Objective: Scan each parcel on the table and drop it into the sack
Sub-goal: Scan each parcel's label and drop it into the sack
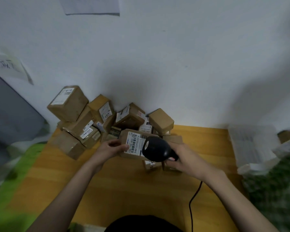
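Wooden table (127, 185) against the wall, with a heap of boxes (84, 121) stacked at the back left, and what might be the sack (258, 148), white and blurry, off to my right. My left hand (110, 148) grips the parcel (132, 153) just in front of the heap, label (134, 142) facing up. My right hand (182, 160) is wrapped around the black scanner (155, 149), its head right over the label, cord (193, 203) trailing back toward me.

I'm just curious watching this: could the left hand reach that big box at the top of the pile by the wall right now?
Probably not at once. The left hand grips the labelled parcel being scanned, so it is busy. The path to the big box looks open otherwise, up and to the left.
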Motion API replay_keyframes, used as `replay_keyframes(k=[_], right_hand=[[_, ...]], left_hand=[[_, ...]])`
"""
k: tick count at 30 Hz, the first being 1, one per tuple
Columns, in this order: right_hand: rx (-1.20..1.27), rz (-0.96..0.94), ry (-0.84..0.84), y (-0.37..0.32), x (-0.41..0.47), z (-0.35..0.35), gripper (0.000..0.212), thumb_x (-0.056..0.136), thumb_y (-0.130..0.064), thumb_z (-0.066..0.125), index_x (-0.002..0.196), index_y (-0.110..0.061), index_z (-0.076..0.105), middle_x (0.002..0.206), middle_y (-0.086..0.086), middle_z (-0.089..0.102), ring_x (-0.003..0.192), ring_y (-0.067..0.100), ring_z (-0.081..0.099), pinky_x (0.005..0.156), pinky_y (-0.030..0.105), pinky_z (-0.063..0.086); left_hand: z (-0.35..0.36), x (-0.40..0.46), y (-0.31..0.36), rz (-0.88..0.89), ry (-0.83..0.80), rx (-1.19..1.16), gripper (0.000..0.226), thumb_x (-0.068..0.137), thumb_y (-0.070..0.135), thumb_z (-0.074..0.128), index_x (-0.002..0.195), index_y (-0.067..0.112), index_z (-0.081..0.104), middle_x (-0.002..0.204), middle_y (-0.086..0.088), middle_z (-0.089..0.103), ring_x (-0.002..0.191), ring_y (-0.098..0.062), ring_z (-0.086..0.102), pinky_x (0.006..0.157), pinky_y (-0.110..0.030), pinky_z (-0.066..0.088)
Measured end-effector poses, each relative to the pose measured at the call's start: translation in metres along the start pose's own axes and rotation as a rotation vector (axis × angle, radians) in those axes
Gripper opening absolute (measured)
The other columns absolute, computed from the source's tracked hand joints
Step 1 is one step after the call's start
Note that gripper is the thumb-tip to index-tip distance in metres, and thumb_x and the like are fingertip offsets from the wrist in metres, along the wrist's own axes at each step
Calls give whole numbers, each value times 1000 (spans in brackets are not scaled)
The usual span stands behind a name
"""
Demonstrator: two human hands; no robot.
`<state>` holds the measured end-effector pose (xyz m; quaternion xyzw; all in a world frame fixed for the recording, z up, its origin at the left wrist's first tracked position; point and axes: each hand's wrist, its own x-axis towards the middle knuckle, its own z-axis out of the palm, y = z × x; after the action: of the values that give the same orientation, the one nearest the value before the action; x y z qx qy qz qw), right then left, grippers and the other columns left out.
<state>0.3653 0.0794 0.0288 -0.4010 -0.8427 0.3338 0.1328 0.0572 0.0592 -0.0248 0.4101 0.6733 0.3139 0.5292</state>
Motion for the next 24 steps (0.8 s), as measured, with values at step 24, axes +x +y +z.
replay_keyframes(k=[24], right_hand=[[-35,-55,-83,-39,-33,8,49,87,-23,73,131,-34,54,121,-17,61,110,1,57,97,25,49]], left_hand=[[1,-84,-26,48,200,-52,105,42,73,87,128,18,62,119,1,68,108,-16,66,95,-34,54]])
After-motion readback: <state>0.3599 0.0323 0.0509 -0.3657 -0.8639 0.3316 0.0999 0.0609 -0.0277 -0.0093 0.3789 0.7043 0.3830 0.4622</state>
